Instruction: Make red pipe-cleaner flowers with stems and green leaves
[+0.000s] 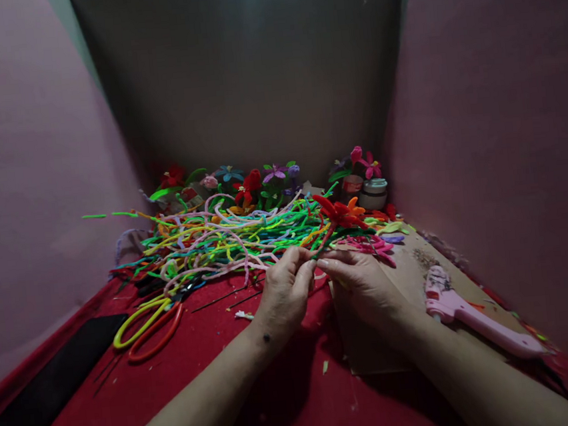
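Note:
Both my hands meet near the middle of the table, fingertips pinched close together. Between them runs the stem of a red pipe-cleaner flower, whose petals spread up and to the right above my right hand. My left hand is closed, thumb against the bent fingers, at the lower end of the stem, where a bit of green shows. My right hand pinches the same stem from the other side; its fingers partly hide the grip. Just beyond lies a big tangled pile of pipe cleaners in green, yellow, pink and blue.
Scissors with yellow and red handles lie at left, near a black strip. A pink glue gun rests on cardboard at right. Finished flowers and a small jar stand along the back. Thin wires lie on the red cloth.

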`<state>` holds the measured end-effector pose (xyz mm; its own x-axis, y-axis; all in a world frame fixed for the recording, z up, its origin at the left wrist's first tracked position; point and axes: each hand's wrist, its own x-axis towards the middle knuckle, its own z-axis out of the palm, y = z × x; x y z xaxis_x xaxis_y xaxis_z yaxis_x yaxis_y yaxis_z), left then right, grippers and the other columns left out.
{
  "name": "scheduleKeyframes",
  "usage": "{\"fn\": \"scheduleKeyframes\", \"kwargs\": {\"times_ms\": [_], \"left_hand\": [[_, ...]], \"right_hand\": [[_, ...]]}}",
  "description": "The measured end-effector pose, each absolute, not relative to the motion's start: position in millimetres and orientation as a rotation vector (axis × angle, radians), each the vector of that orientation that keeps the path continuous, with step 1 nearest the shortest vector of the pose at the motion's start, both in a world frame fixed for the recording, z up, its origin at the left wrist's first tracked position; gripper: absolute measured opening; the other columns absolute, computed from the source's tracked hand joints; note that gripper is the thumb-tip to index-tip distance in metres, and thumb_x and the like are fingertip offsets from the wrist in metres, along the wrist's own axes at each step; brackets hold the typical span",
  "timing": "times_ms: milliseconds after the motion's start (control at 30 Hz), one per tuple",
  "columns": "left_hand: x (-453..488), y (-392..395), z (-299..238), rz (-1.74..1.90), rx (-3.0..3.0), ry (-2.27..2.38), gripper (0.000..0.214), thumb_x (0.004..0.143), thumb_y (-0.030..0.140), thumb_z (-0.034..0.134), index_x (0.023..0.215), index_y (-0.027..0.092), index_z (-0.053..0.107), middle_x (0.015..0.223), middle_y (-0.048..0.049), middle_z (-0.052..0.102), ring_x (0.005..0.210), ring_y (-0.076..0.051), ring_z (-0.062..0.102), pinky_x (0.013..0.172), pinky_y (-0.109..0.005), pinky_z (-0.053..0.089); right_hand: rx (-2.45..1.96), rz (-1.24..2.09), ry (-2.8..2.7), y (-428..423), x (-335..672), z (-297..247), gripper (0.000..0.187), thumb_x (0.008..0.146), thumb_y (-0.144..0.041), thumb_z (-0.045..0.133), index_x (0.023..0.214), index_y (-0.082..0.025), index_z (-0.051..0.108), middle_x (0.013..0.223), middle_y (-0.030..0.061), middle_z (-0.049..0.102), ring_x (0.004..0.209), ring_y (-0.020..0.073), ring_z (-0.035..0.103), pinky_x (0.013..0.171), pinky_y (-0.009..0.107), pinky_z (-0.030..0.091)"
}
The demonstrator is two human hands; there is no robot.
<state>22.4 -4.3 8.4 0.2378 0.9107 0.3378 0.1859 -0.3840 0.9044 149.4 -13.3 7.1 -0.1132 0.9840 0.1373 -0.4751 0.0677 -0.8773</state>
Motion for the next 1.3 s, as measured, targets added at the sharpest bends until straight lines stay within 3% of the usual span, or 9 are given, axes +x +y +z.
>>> {"fn": "scheduleKeyframes", "kwargs": {"times_ms": [167,333,467,533,633,800,967,1133,1300], "left_hand": [[25,-8,17,1.079,1.406,0.884,0.012,0.081,0.027,0.05,0.075,0.016,0.047,0.051,0.0078,0.04,0.039,-0.004,0.031,0.038,-0.016,0.027],[18,-3,17,0.922,1.146,0.653,0.015,0.078,0.03,0.055,0.078,0.017,0.048,0.047,0.0094,0.039,0.031,-0.001,0.021,0.03,-0.013,0.022],[13,2,16,0.784,1.106,0.547,0.019,0.077,0.03,0.056,0.089,0.017,0.05,0.05,0.0098,0.038,0.032,0.0,0.016,0.03,-0.012,0.021],[13,2,16,0.792,1.205,0.614,0.018,0.078,0.033,0.055,0.084,0.017,0.05,0.05,0.009,0.039,0.032,-0.001,0.019,0.031,-0.014,0.022],[16,0,12,0.972,1.585,0.881,0.019,0.081,0.034,0.05,0.071,0.018,0.049,0.052,0.0053,0.045,0.037,-0.005,0.034,0.038,-0.017,0.029],[17,-2,-4,1.19,2.307,1.159,0.014,0.082,0.026,0.048,0.088,0.021,0.06,0.072,-0.0024,0.059,0.064,-0.013,0.053,0.059,-0.021,0.036],[18,-3,-4,1.189,2.143,1.157,0.017,0.085,0.027,0.045,0.078,0.02,0.059,0.06,0.0012,0.055,0.052,-0.01,0.048,0.053,-0.02,0.034],[22,-4,3,1.18,1.767,1.02,0.019,0.082,0.03,0.048,0.069,0.018,0.055,0.05,0.0049,0.047,0.042,-0.007,0.042,0.044,-0.018,0.033],[25,-7,10,1.134,1.511,0.943,0.015,0.078,0.029,0.052,0.069,0.017,0.052,0.05,0.0064,0.049,0.033,-0.004,0.038,0.033,-0.017,0.029]], "right_hand": [[-0.631,1.535,-0.945,-13,152,8,0.004,0.059,-0.018,0.069,0.062,-0.019,0.067,0.061,-0.002,0.06,0.059,0.0111,0.051,0.059,0.024,0.041],[-0.644,1.635,-0.892,-4,158,-5,0.005,0.064,-0.019,0.067,0.068,-0.02,0.065,0.058,-0.0036,0.056,0.047,0.0077,0.042,0.043,0.02,0.028],[-0.646,1.649,-0.946,-1,158,-9,0.011,0.064,-0.02,0.066,0.075,-0.019,0.066,0.065,-0.001,0.059,0.052,0.0095,0.046,0.046,0.021,0.03],[-0.659,1.569,-1.005,-3,157,-5,0.007,0.064,-0.02,0.065,0.07,-0.019,0.066,0.061,-0.0015,0.057,0.051,0.0096,0.045,0.048,0.022,0.033],[-0.753,1.357,-1.148,-10,158,6,0.01,0.066,-0.024,0.059,0.056,-0.023,0.063,0.056,-0.0016,0.054,0.051,0.0117,0.044,0.05,0.025,0.036],[-0.874,1.083,-1.279,-24,159,24,0.016,0.063,-0.019,0.057,0.051,-0.028,0.064,0.06,0.0005,0.059,0.064,0.0183,0.052,0.06,0.03,0.042],[-0.952,1.07,-1.273,-25,156,29,0.017,0.062,-0.015,0.06,0.052,-0.029,0.064,0.062,0.0009,0.061,0.068,0.0193,0.053,0.065,0.032,0.043],[-0.94,1.134,-1.181,-21,154,18,0.004,0.062,-0.02,0.067,0.065,-0.023,0.066,0.066,0.0001,0.061,0.067,0.0167,0.053,0.067,0.031,0.042],[-0.757,1.274,-1.086,-17,153,2,0.013,0.064,-0.026,0.069,0.076,-0.02,0.065,0.072,-0.0005,0.062,0.067,0.0137,0.053,0.067,0.029,0.042]]}}
